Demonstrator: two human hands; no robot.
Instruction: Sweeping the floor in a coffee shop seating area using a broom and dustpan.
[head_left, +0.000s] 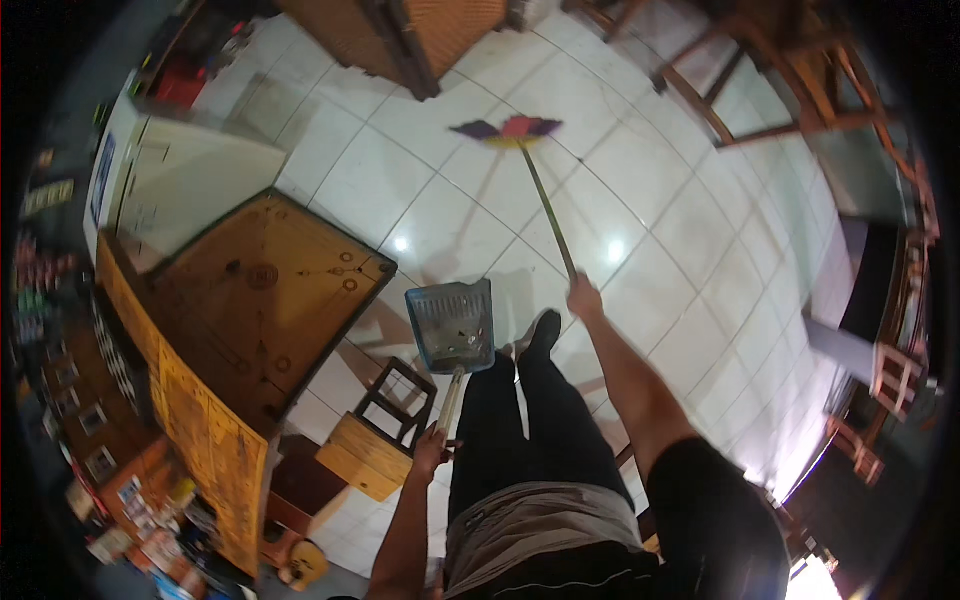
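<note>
My right hand (584, 297) grips the handle of a broom (550, 202), held out ahead of me. The broom's fan-shaped head (510, 133), in purple, pink and yellow, spreads over the white tiled floor and looks slightly blurred. Lower down, my left hand (433, 451) is closed around the pale handle of a long-handled dustpan (451, 307). Small bits of debris (466, 341) lie inside the pan, which is grey with a blue rim. The pan is beside my legs, left of my feet; whether it touches the floor I cannot tell.
A carrom board (300, 247) lies to the left, beside a wooden stool (367, 454) and a long wooden plank (195, 397). Woven-panel wooden furniture (450, 37) stands ahead. Wooden chair legs (720, 120) occupy the upper right. Cluttered goods (161, 547) sit at the lower left.
</note>
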